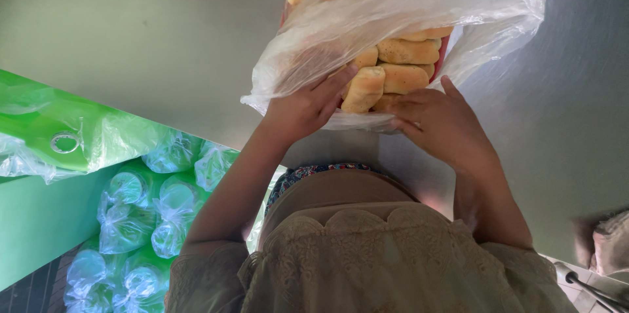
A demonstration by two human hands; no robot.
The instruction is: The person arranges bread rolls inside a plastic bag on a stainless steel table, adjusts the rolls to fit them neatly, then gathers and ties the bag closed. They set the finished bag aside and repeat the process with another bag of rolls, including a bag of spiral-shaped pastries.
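- Clear plastic bag (406, 18), upper centre of frame, drapes over a red tray (444, 51) of golden bread rolls (403, 64) on a steel table (144, 38).
- Left hand (304, 110) grips the bag's lower edge, fingers curled, thumb touching one roll.
- Right hand (442, 123) lies loosely cupped on the tray's near edge; whether it pinches anything, cannot tell.
- Step in hand, by my reading: working the bag about the rolls. The next move needs a steady tray.
- Lower left: bagged plastic cups (141, 215) in a green crate (39, 221).

Clear crinkled plastic bag (393, 5) of golden bread rolls (403, 77) at counter edge, top centre. Lower left: knotted clear plastic bags (131, 211) packed over round containers. Green plastic sheet with metal eyelet (65, 142) beside them.
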